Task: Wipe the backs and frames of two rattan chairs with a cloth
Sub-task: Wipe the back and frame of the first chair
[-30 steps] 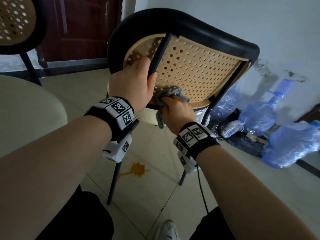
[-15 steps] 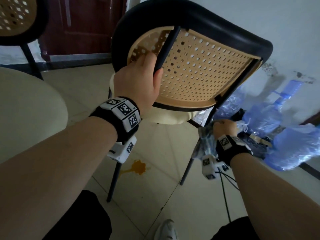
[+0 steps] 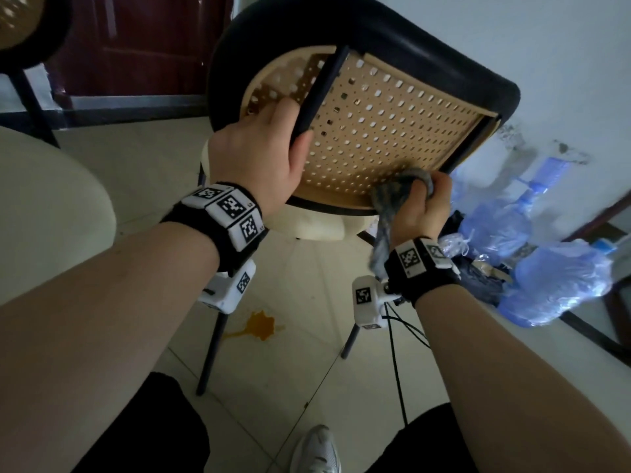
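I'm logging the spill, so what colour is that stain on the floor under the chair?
Orange-yellow stain on pale tiles, clearest in the head view.

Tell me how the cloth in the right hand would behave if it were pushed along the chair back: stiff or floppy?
Probably floppy: the cloth is bunched in the right hand and its loose end hangs limp below the wrist. It likely moulds itself to the perforated chair back rather than sliding as a flat pad. It seems light, since the fingers hold it with ease.
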A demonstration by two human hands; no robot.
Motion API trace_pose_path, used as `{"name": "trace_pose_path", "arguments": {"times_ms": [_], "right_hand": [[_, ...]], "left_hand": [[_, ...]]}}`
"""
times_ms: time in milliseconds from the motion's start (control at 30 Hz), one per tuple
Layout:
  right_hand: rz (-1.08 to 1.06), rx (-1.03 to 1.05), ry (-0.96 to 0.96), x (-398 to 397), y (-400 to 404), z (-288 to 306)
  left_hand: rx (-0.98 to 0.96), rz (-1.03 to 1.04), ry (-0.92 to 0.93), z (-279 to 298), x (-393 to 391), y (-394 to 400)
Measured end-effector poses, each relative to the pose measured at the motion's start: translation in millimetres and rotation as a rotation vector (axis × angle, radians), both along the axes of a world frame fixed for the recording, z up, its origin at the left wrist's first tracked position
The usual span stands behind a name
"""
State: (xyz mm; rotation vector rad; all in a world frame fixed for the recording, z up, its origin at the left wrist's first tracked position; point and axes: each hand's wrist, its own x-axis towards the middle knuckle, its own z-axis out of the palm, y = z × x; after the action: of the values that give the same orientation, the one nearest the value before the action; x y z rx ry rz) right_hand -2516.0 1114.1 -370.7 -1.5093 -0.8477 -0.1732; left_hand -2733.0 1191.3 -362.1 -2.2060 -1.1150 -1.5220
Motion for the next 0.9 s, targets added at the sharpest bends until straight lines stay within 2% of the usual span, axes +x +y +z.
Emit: {"name": "trace_pose_path", "arguments": {"times_ms": [67, 200, 300, 400, 500, 700, 767, 900], "right_hand": [[0.022, -0.044, -0.020, -6.3, 0.2, -2.8], [-0.041, -0.305, -0.102, -0.4, 1.9, -22.3], [-0.071, -0.417, -0.169, 4.4, 3.2, -32.1], [-0.130, -0.457, -0.211, -0.6, 5.0, -33.0], [-0.097, -0.419, -0.293, -16.0, 2.6, -30.9], [0.186, -0.394, -0.621, -68.0, 3.2, -18.8], [0.257, -0.428, -0.663, -85.3, 4.1, -19.1], [0.176, -0.574, -0.723, -98.2, 1.5, -24.6]], "left_hand": [[0.014, 0.001, -0.001, -1.0, 0.0, 1.4], [0.022, -0.004, -0.015, -1.7, 0.7, 3.2], [0.016, 0.002, -0.030, -2.1, 1.2, 3.6], [0.013, -0.009, -0.042, -3.0, 3.7, 1.3], [-0.004, -0.010, -0.049, -2.9, 7.8, 0.2], [-0.020, 0.015, -0.042, -4.2, 8.6, 1.9], [-0.021, 0.022, -0.034, -4.1, 9.0, 1.7], [-0.020, 0.021, -0.030, -3.3, 6.6, 3.3]]}}
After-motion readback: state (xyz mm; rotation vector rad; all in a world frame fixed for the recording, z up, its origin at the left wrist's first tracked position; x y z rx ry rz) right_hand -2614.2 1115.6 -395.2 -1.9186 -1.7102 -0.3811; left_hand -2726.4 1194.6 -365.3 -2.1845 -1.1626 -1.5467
